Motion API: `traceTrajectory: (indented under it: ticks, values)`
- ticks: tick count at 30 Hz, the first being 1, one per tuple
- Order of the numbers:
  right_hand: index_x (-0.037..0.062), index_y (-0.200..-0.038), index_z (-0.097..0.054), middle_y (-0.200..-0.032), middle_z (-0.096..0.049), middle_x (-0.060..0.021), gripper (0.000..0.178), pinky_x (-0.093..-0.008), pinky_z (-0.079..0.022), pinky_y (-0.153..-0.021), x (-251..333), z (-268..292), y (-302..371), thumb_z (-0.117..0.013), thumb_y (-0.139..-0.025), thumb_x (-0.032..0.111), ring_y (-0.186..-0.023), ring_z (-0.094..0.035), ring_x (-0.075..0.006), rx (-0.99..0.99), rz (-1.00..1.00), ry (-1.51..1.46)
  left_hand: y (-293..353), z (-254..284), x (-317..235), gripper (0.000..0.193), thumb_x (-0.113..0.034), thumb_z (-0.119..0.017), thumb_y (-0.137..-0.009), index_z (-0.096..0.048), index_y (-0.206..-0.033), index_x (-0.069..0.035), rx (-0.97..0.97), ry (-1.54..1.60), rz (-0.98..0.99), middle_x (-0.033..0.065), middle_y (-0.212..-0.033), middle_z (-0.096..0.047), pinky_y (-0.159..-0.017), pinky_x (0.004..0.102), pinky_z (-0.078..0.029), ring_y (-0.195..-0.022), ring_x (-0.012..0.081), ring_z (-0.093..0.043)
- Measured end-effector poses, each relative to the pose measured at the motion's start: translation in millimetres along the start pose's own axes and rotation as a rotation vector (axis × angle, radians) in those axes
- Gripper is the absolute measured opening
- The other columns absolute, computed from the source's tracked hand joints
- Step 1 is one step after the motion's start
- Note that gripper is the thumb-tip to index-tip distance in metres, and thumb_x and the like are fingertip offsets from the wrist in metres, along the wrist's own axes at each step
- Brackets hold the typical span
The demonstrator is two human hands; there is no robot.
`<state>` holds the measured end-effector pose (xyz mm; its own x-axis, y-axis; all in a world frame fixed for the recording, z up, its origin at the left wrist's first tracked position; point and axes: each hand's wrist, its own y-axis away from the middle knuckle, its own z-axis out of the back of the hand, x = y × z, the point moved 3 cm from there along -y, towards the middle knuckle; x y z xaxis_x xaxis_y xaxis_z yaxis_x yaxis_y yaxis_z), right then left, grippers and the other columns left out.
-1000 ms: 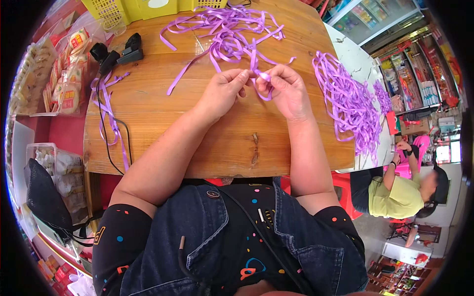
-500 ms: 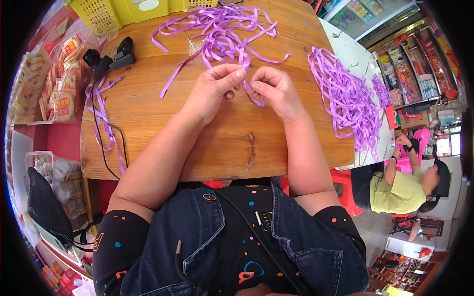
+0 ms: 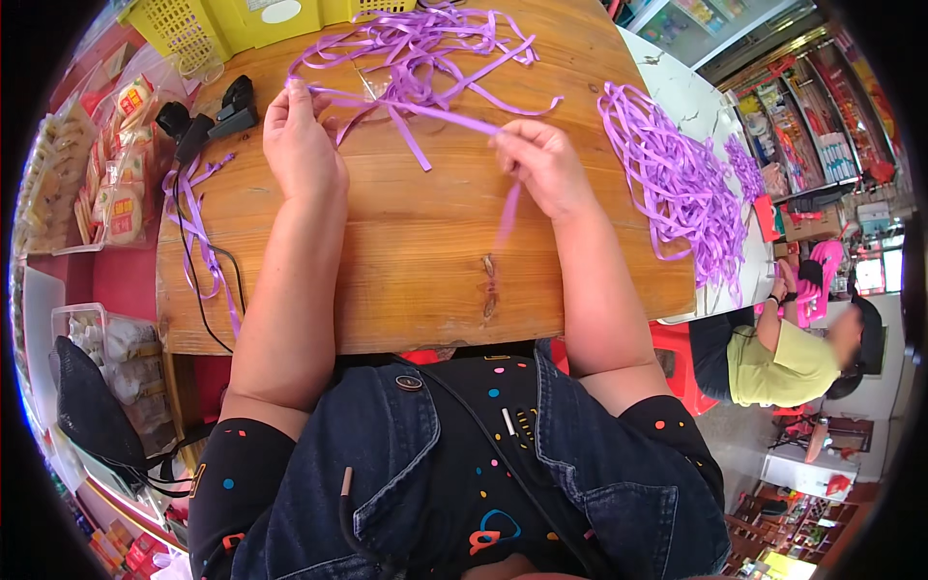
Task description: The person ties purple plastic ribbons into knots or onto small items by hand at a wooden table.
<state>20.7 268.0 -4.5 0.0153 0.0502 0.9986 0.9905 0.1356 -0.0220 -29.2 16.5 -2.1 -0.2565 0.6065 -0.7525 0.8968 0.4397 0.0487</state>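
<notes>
Your left hand (image 3: 305, 145) and right hand (image 3: 547, 166) are well apart above the desk (image 3: 416, 271), each pinching the same purple ribbon (image 3: 456, 120) between thumb and fingers. The ribbon runs between them, slanting from your left hand, on the far side, down to your right hand, which is nearer you. A blurred tail of it hangs from your right hand toward the near edge. Just beyond the stretched length lies a loose purple tangle (image 3: 414, 31); a thicker ribbon heap (image 3: 667, 184) sits to the right of your right hand. Black clips (image 3: 188, 133) lie left of your left hand.
</notes>
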Motion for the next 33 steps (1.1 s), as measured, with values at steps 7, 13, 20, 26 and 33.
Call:
traceTrajectory:
  ticks: [7,13,20,26,33]
  values:
    - [0.0061,-0.074,-0.053,-0.062,-0.048,-0.0001,0.015,-0.0237,-0.035,-0.052,3.0,34.5,-6.4,-0.056,-0.087,0.013,-0.056,-0.043,-0.0109,-0.351,0.096,-0.514,-3.3,1.1,-2.0,0.015,-0.022,-0.058,-0.088,-0.05,-0.091,-0.009,-0.042,0.04,-0.011,-0.0012,-0.081,-0.056,-0.054,0.0208,-0.04,-0.069,0.0079,-0.053]
    - [0.0049,-0.084,-0.056,-0.063,-0.049,-0.0005,0.01,-0.0243,-0.034,-0.051,-4.1,55.0,-5.0,-0.055,-0.087,0.014,-0.056,-0.043,-0.0113,-0.664,0.149,-0.649,-1.5,-0.3,-0.5,0.016,-0.021,-0.059,-0.088,-0.049,-0.09,-0.009,-0.059,0.053,0.0,-0.001,-0.078,-0.055,-0.053,0.0219,-0.039,-0.066,0.0086,-0.052]
    - [0.0014,-0.088,-0.059,-0.065,-0.052,-0.0005,0.009,-0.0206,-0.036,-0.049,0.7,41.6,-2.7,-0.057,-0.086,0.009,-0.056,-0.048,-0.0084,-0.65,0.242,-0.435,5.3,0.7,13.0,0.025,-0.03,-0.054,-0.09,-0.051,-0.076,-0.009,0.104,0.123,0.288,0.0009,-0.068,-0.052,-0.048,0.0224,-0.038,-0.057,0.0103,-0.048]
    - [-0.0014,-0.089,-0.065,-0.069,-0.057,-0.002,0.01,-0.0204,-0.037,-0.052,4.0,-2.7,-2.6,-0.06,-0.083,0.006,-0.06,-0.049,-0.0079,-0.282,0.24,-0.184,56.7,-33.1,16.9,0.024,-0.022,-0.057,-0.087,-0.06,-0.1,-0.003,0.614,-0.227,0.159,0.0048,-0.086,-0.063,-0.052,0.0219,-0.042,-0.059,0.0097,-0.056]
    - [0.0019,-0.088,-0.067,-0.078,-0.063,-0.0009,0.01,-0.0204,-0.038,-0.058,10.5,-35.5,4.7,-0.062,-0.081,0.006,-0.064,-0.049,-0.0059,-0.114,0.259,-0.15,81.6,-40.3,32.2,0.026,-0.022,-0.06,-0.086,-0.059,-0.103,-0.003,0.773,-0.281,0.365,0.0014,-0.083,-0.059,-0.051,0.0193,-0.041,-0.062,0.0062,-0.053]
